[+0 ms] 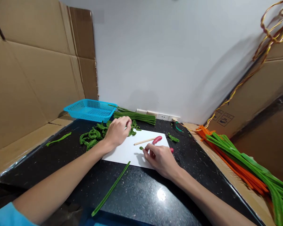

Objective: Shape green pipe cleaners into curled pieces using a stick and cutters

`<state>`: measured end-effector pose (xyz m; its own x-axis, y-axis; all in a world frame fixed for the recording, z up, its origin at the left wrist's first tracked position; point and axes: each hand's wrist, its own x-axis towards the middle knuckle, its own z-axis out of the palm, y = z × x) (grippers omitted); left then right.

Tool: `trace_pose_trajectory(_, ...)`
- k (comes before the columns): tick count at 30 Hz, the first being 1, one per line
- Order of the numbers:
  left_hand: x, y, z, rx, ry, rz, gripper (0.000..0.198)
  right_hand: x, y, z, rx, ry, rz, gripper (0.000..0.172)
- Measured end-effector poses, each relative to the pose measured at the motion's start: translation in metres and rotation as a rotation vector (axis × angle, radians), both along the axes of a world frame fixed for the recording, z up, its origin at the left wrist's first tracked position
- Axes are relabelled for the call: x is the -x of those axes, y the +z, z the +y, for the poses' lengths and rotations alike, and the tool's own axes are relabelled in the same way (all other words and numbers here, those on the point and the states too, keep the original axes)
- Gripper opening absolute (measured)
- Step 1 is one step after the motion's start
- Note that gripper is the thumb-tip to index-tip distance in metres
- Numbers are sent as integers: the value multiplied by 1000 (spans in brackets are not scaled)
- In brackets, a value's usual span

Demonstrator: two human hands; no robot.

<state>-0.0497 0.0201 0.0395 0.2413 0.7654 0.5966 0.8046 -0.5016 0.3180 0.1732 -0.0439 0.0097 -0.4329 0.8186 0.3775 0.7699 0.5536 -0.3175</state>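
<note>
My right hand (162, 157) pinches a small green pipe cleaner (141, 148) with a curled end, just above a white sheet (122, 153). Near its fingers lie a wooden stick (145, 141) and a red-handled tool (157, 139), partly hidden by the hand, so I cannot tell whether it is scissors or pliers. At the far left side of the sheet, my left hand (117, 131) is closed with curled fingers beside a pile of bent green pipe cleaner pieces (92, 135). Its fingertips are hidden. One straight green pipe cleaner (111, 189) lies in front of the sheet.
A blue plastic basket (89, 117) stands at the back left, beside a bundle of green pipe cleaners (136, 116). More green strips (247, 163) and orange ones (242, 177) lie at the right edge. Cardboard (37, 62) walls the left side. A twisted cable (235, 91) runs down to a socket strip (163, 117).
</note>
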Motion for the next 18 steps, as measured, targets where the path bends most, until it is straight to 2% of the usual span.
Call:
trace_pose_trajectory(3, 17, 0, 18, -45, 120, 98, 25, 1, -1, -1, 25, 54, -45, 23)
trace_pose_trajectory(6, 31, -6, 33, 6, 178, 158, 31, 0, -1, -1, 44, 84, -85, 19)
trace_pose_trajectory(11, 47, -22, 52, 177, 171, 151, 46, 0, 0, -1, 67, 65, -157, 16)
trace_pose_trajectory(18, 55, -46, 67, 260, 171, 160, 57, 0, 0, -1, 40, 65, -203, 16)
